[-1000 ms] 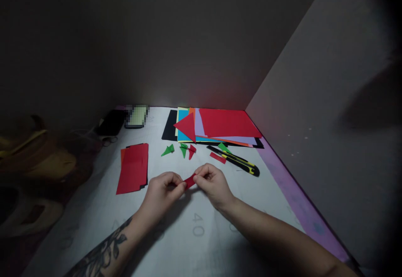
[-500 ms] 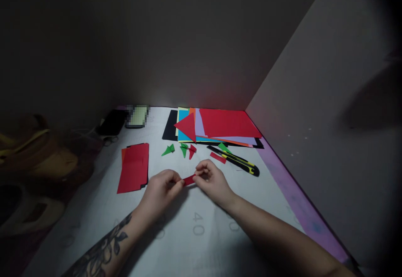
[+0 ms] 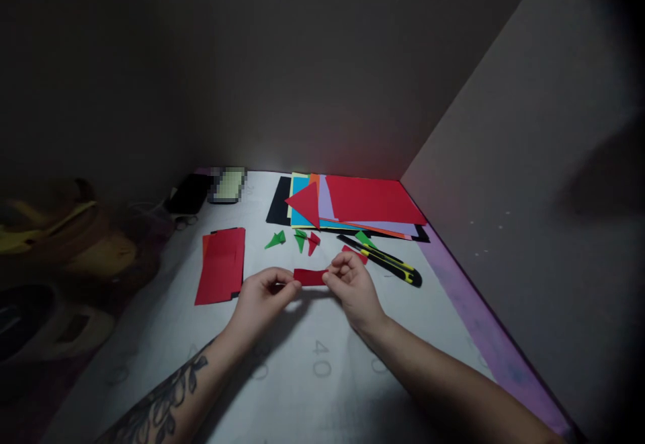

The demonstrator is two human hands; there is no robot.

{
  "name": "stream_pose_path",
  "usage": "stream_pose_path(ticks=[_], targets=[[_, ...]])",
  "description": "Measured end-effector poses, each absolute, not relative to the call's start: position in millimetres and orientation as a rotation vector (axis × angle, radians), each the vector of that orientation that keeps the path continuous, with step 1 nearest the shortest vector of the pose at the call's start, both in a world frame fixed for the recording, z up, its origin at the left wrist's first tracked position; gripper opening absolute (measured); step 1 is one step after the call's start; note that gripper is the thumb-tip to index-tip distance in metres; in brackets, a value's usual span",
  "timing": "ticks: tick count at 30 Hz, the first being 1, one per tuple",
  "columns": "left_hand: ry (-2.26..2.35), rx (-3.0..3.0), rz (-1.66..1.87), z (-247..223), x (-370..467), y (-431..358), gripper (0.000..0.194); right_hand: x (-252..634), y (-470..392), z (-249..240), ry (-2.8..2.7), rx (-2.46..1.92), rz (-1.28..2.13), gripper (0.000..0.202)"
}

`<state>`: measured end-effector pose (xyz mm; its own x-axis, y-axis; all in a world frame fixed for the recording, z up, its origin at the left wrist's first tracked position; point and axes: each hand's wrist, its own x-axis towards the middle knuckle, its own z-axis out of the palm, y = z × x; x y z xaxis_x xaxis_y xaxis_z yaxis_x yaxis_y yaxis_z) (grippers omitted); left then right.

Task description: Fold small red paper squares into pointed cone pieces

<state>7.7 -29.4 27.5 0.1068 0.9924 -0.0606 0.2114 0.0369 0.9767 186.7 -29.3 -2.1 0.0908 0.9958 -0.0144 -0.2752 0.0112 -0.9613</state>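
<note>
A small red paper strip (image 3: 310, 277) is stretched level between both hands, above the white surface. My left hand (image 3: 265, 296) pinches its left end between thumb and forefinger. At the right end, my right hand (image 3: 355, 289) grips it with thumb and fingertips. Just beyond lie folded green pieces (image 3: 276, 239) and a folded red piece (image 3: 313, 242). Behind my right hand, a black and yellow utility knife (image 3: 388, 262) rests beside another red strip (image 3: 349, 250) and a green scrap (image 3: 363, 238).
Red sheets (image 3: 220, 266) lie left of my left hand. At the back is a pile of coloured paper (image 3: 377, 200) with a red triangle (image 3: 306, 205) on top. A dark phone (image 3: 190, 193) lies at the back left. Walls stand behind and to the right.
The hands are slightly farther apart, and more of the red strip shows between them, now flatter and more level. The whole view has shifted slightly.
</note>
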Motion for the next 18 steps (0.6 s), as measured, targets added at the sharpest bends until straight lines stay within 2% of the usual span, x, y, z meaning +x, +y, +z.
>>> stream_pose_path(ticks=[18], targets=[[1.280,1.316,1.080,25.8,8.7,-33.4,0.019,185.0,-37.1,-0.6,-0.952,-1.047,1.213,0.026]])
